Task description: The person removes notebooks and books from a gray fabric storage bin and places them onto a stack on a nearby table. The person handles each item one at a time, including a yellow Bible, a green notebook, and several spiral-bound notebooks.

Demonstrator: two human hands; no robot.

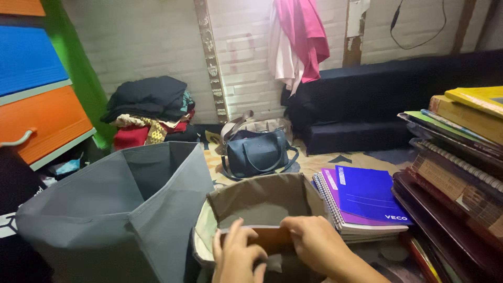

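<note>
Grey bin [112, 209] sits on the left, brown bin [262, 209] right beside it. Left hand [237, 258] curls over the brown bin's near rim, right hand [314, 242] pinches the same edge next to it. Bin's straight ahead, notebooks [361, 202] just right.

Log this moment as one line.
left hand: on brown fabric bin near rim | right hand: gripping same rim | grey fabric bin: beside | notebooks: right
</note>
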